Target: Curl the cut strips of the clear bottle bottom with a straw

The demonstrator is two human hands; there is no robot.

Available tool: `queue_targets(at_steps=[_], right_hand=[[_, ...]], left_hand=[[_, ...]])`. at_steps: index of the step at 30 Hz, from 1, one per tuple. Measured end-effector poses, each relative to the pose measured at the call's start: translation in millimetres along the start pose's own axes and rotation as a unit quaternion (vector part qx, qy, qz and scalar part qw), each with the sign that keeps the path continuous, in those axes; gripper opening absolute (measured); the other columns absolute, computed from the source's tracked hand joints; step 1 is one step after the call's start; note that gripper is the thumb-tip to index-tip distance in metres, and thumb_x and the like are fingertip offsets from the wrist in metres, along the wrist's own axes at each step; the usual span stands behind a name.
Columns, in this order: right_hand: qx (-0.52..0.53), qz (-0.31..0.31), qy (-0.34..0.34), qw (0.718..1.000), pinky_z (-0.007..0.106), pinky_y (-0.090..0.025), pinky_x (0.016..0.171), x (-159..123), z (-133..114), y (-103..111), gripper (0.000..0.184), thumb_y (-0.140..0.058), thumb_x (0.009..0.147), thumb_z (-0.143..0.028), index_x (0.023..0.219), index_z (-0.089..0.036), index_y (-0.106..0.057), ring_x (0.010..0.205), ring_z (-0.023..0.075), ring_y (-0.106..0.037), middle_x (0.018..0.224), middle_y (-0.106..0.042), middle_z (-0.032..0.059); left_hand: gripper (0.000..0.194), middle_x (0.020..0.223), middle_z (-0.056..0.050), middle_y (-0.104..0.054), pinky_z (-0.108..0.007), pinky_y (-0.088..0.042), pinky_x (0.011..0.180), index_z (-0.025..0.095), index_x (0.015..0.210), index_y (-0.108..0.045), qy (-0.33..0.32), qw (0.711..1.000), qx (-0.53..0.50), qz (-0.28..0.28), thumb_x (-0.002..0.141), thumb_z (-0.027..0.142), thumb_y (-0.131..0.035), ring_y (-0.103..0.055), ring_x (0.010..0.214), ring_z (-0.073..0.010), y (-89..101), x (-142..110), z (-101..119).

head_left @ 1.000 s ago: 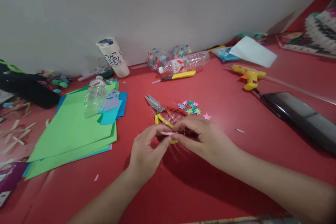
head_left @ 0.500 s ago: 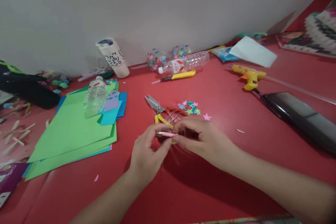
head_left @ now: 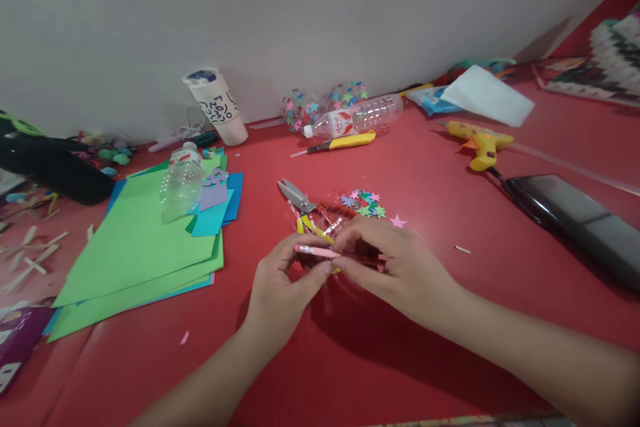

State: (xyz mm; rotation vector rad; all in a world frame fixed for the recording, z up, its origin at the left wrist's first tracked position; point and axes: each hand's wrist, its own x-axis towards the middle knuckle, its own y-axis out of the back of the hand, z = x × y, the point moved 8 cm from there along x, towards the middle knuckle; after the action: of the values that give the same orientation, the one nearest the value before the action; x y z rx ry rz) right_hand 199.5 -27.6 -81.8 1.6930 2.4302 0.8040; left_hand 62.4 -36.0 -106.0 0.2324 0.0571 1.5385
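A pink pencil with a silver ferrule lies crosswise between my hands. My left hand is closed about it, thumb and index fingertip meeting near its middle. From the other side, the fingertips of my right hand pinch the pencil; the part beyond is mostly hidden. Shiny clear plastic strips show just behind the fingers; whether I grip any of them is unclear. Below and behind the hands lie scissors with yellow and red handles, blades pointing away to the left. Small paper stars are heaped beyond my right hand.
Green paper sheets lie at left, a cut plastic bottle on them. Toward the wall are a white tumbler, a clear bottle and a yellow cutter. A yellow glue gun and a black object lie right.
The pencil has shifted slightly left and up between my fingers, so more of its eraser end shows. My hands have barely moved; the view has shifted a little.
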Motion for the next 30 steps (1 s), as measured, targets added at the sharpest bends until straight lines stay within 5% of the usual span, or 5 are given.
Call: queue_targets(at_steps=[5,10,17,30], right_hand=[[0.004,0.004,-0.004,1.0,0.021,-0.035,0.051,-1,-1,0,0.01,-0.057,0.082,-0.01,0.075,-0.017,-0.057,0.057,0.0101,-0.046,0.068,-0.053,-0.0032],[-0.002,0.007,0.0,1.0,0.021,-0.035,0.053,0,-2,1,0.01,-0.057,0.083,-0.01,0.076,-0.017,-0.059,0.059,0.0106,-0.048,0.07,-0.055,-0.0023],[0.001,0.005,0.014,1.0,0.021,-0.035,0.054,0,-3,0,0.011,-0.056,0.083,-0.011,0.075,-0.019,-0.057,0.06,0.0108,-0.048,0.07,-0.055,-0.0025],[0.013,0.01,-0.008,1.0,0.022,-0.04,0.057,-1,-1,1,0.009,-0.053,0.084,-0.015,0.077,-0.018,-0.057,0.064,0.0133,-0.053,0.07,-0.059,-0.0004]], left_hand=[[0.018,0.083,-0.001,-0.07,-0.023,-0.049,0.071,0.021,0.088,-0.069,0.03,0.999,-0.016,0.007,0.071,0.016,-0.069,-0.061,0.074,-0.0132,0.9,1,-5],[0.004,0.073,0.0,-0.064,-0.023,-0.047,0.069,0.019,0.074,-0.069,-0.014,1.0,-0.004,-0.012,0.073,0.016,-0.067,-0.058,0.071,-0.013,-1.2,2,3],[0.005,0.079,-0.001,-0.064,-0.025,-0.047,0.073,0.018,0.079,-0.069,0.01,0.999,0.005,-0.052,0.077,0.022,-0.068,-0.059,0.077,-0.0149,-5.9,1,-1],[0.005,0.074,0.001,-0.061,-0.023,-0.045,0.071,0.019,0.077,-0.068,0.0,0.999,-0.017,-0.028,0.077,0.016,-0.065,-0.056,0.073,-0.0128,-4.9,0,4]])
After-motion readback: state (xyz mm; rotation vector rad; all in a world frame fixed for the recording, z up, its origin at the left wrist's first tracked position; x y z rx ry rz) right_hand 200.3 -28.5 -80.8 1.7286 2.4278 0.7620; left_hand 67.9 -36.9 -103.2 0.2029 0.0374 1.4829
